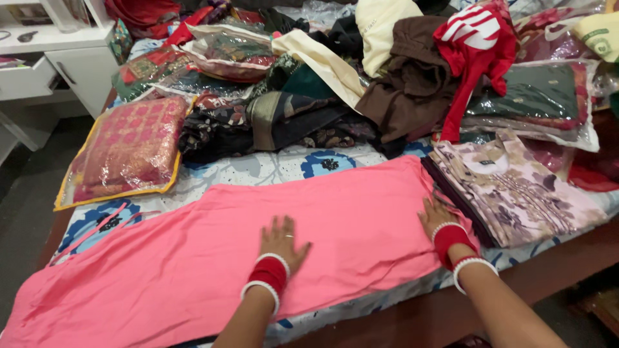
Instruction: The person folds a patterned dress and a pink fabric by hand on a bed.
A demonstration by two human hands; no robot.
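Observation:
A long pink garment point(213, 251) lies spread flat across the near side of a bed with a white and blue flowered sheet point(271, 166). My left hand point(282, 240) rests palm down on the middle of the pink cloth, fingers apart. My right hand point(436, 215) presses flat on the cloth's right end, beside a folded floral beige garment point(516, 193). Both wrists wear red and white bangles. Neither hand grips anything.
A heap of clothes covers the far half of the bed: a brown garment point(412, 84), a red one point(477, 45), dark patterned fabric point(284, 122). A red fabric in a clear yellow-edged bag point(126, 151) lies at the left. A white cabinet point(71, 58) stands at the far left.

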